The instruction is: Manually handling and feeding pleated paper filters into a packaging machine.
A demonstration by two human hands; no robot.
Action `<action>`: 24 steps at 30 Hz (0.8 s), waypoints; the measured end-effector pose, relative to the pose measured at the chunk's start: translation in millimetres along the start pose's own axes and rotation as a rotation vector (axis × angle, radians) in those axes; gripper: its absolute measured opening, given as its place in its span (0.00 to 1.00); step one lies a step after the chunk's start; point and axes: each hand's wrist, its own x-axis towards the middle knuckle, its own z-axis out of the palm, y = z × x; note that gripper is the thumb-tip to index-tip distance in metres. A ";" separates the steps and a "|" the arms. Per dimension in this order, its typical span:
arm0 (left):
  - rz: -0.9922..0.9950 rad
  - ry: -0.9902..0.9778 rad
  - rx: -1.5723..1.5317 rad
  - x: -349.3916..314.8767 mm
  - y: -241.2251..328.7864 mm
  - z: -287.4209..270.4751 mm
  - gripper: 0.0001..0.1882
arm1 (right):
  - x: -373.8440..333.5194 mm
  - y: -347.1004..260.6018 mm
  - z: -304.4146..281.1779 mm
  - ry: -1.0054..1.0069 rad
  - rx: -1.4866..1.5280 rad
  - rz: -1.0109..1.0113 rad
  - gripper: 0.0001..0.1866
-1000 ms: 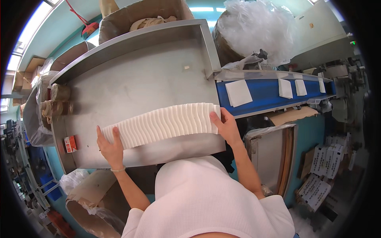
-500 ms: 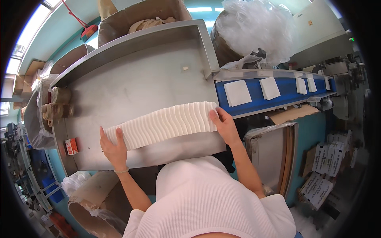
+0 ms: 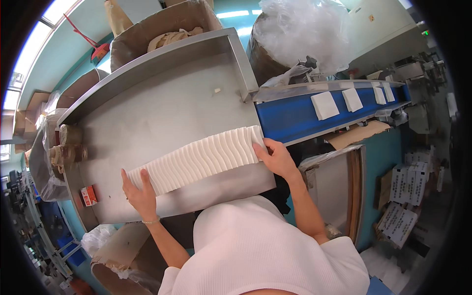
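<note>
A long row of white folded sheets [image 3: 196, 160], apparently paper or cloth, stands on edge on a metal table [image 3: 162, 108], its wavy folds packed side by side. At the row's left end is my left hand [image 3: 140, 196], fingers stretched and thumb spread apart, bracing the end of the row. My right hand [image 3: 278, 157] has its thumb against the face of the sheets at the right end, with its fingers curled behind them. More white folded pieces [image 3: 325, 105] lie spaced out on a blue conveyor belt [image 3: 282, 115] to the right.
Raised metal walls [image 3: 147, 54] edge the table at the back. A small orange-and-white box [image 3: 89, 195] sits at the left, near rolls of brown tape [image 3: 69, 153]. Behind stand a cardboard box [image 3: 211, 17] and a large bag of clear plastic [image 3: 305, 39].
The view has shifted slightly. The nearest white piece has left the belt's near end, and a broader flat white face now shows under my right thumb. My left hand stays at its end.
</note>
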 end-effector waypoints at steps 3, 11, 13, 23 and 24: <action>0.042 0.008 0.009 0.0 2.4 1.6 0.39 | 9.8 12.8 11.5 0.037 0.321 0.001 0.21; 0.013 0.011 0.000 -1.1 3.8 1.4 0.39 | 8.1 63.3 4.4 -0.035 0.672 0.135 0.17; 0.025 0.012 0.003 -1.8 3.5 2.7 0.38 | 14.3 44.1 -3.1 0.160 1.020 0.155 0.17; 0.029 0.008 0.014 -3.6 5.1 6.1 0.38 | 3.9 39.0 17.5 -0.150 0.840 0.232 0.16; 0.025 0.012 0.015 -4.4 7.1 6.1 0.38 | 3.1 52.3 10.7 -0.157 0.723 0.228 0.16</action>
